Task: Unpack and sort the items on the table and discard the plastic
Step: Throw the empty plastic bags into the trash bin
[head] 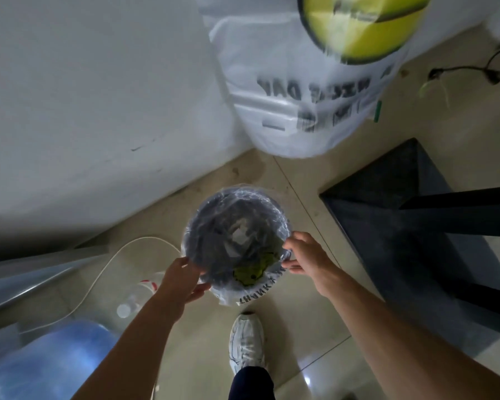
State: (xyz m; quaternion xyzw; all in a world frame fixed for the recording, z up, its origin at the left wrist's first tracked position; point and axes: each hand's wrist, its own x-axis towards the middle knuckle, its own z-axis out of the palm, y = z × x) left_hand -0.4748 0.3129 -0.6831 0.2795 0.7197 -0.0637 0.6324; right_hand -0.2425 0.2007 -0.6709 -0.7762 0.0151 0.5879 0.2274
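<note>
A round dark waste bin (214, 215) stands on the tiled floor below me, lined with a clear plastic bag (228, 295) printed with black letters. Crumpled plastic and a yellow-green scrap (250, 274) lie inside it. My left hand (182, 280) rests against the bin's near-left rim with its fingers spread. My right hand (303, 252) pinches the liner's edge at the right rim. A large white plastic bag (298, 90) with a yellow smiley print stands against the wall beyond the bin.
A white wall (84, 111) runs along the left. A dark table base (410, 203) stands at the right. A blue water jug (46, 365), a clear bottle (133, 301) and a white cable (110, 264) lie at the left. My white shoe (246, 339) is near the bin.
</note>
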